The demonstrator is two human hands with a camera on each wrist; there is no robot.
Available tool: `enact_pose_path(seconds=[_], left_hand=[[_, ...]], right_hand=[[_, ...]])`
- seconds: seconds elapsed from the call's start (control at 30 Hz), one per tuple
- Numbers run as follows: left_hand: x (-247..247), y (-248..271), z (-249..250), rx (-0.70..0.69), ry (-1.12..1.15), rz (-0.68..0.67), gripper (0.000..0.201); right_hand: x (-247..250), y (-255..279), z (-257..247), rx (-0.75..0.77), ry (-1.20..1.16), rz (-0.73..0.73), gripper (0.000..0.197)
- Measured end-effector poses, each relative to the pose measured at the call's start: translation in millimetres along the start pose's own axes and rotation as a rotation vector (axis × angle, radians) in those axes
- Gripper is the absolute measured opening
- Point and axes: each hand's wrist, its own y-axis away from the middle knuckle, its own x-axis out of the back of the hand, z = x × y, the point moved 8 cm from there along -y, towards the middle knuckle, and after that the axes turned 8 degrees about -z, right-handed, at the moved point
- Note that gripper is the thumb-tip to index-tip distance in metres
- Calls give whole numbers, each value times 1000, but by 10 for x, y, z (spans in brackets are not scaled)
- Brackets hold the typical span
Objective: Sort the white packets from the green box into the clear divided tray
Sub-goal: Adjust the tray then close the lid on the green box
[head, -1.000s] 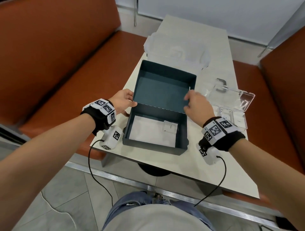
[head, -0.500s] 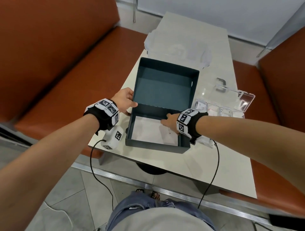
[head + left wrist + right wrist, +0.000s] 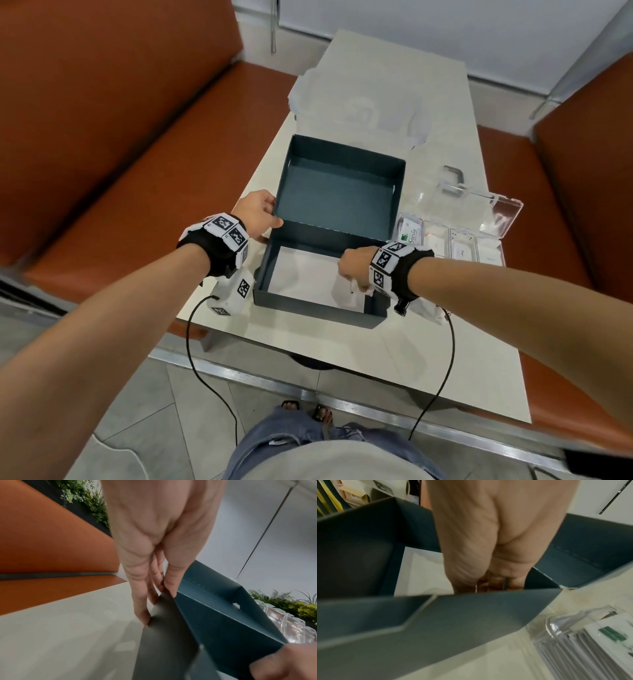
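From your head, the green box [image 3: 329,226] sits open on the pale table [image 3: 394,359] between orange benches [image 3: 102,120], clear divided tray [image 3: 455,240] just beside it. Your left wrist view shows your left hand [image 3: 154,561] pinching the box's corner. On the right wrist view, your right hand [image 3: 493,540] reaches inside; I cannot tell its grip.

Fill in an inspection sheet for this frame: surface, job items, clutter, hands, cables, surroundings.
Surface: pale table.
Job items: green box open, white paper inside; clear divided tray right of it, lid open, packets in compartments.
Clutter: translucent white wrapping behind the box.
Hands: left hand holds the box's left edge; right hand inside the box, fingers hidden.
Cables: black leads hang from both wrists.
Surroundings: orange benches, tiled floor.
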Motion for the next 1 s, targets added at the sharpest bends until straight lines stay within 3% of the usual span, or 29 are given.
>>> enact_pose_path(seconds=[0.07,0.13,0.23,0.3,0.37,0.43,0.5,0.57,0.67,0.7,0.77,0.87,1.0], left_hand=[[-10,-41,11,10,-27,-3,39],[-12,-72,9,32,-63,-12,39],[-12,-96,12,78,-183,-39,43],[29,-77,112,71,-347,14,47],[52,-15,386,-47,-477,131,45],[-55,104,753,-225,-447,174,38],[-331,220,1082,-322,-382,54,36],[-745,306,1329,-350,-340,-158,41],[-1338,389,1610,-371,-123,-368,28],[-1488,383,1691,-376,-32,-399,21],[-1750,347,1844,-393,36,-430,13],[-2112,260,2080,-471,-175,-433,13],[-2540,187,2314,-560,-314,-436,15]], right_hand=[[49,66,1,0,-44,15,15],[164,199,52,12,-136,125,14],[334,529,252,68,-475,370,10],[329,754,477,104,-776,491,7],[230,938,690,134,-1135,587,10],[73,1084,893,131,-1437,699,12],[-115,1193,1065,87,-1692,804,13],[-306,1290,1180,58,-1896,891,11],[-568,1424,1249,129,-2133,959,10],[-657,1474,1280,127,-2149,971,10],[-872,1634,1436,-23,-2013,1024,10],[-1175,1938,1772,-299,-1664,1105,18],[-1498,2026,2029,-414,-1494,989,11]])
